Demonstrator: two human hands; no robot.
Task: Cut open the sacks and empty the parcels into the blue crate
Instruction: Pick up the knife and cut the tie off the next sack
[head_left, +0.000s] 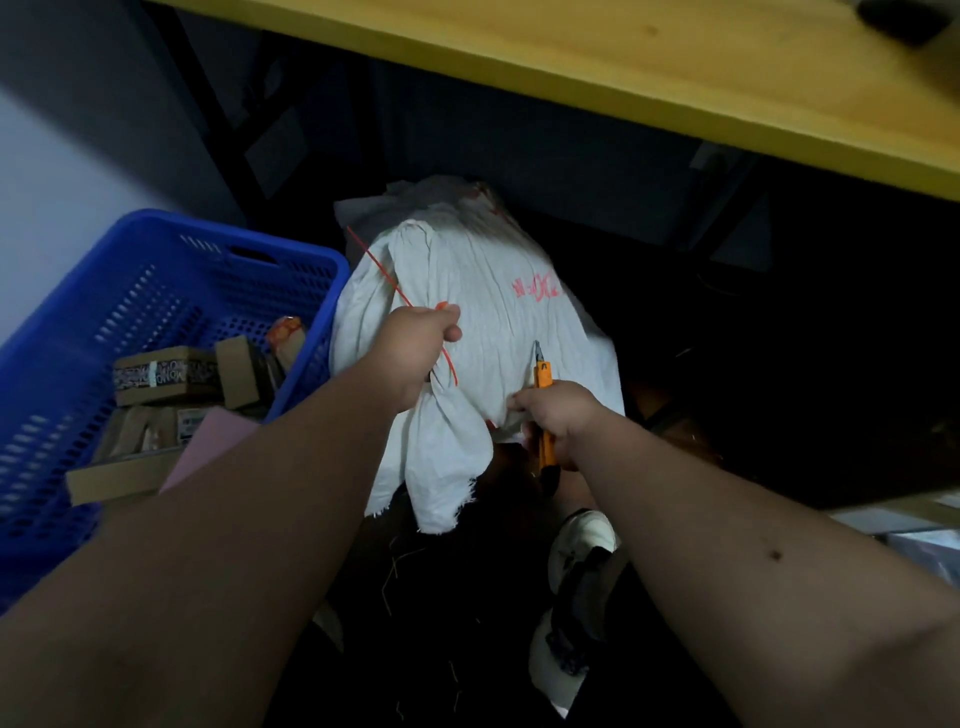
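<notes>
While left hand (415, 348) pinches sack (498, 332), orange cutter (543, 395) beside grip, right hand (558, 415).

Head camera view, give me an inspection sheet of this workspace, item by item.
Surface: dark floor under a yellow table edge; thin strands lie on it.
Job's things: white sack with red printing, its neck gathered; blue crate to its left already holds cardboard parcels.
Clutter: nothing seen beyond the strands.
Hands: left hand grips the bunched sack neck and a red string; right hand holds an orange utility knife, blade pointing up against the sack.
Cables: nothing seen.
Surroundings: black table frame, grey wall, the person's shoe below.
</notes>
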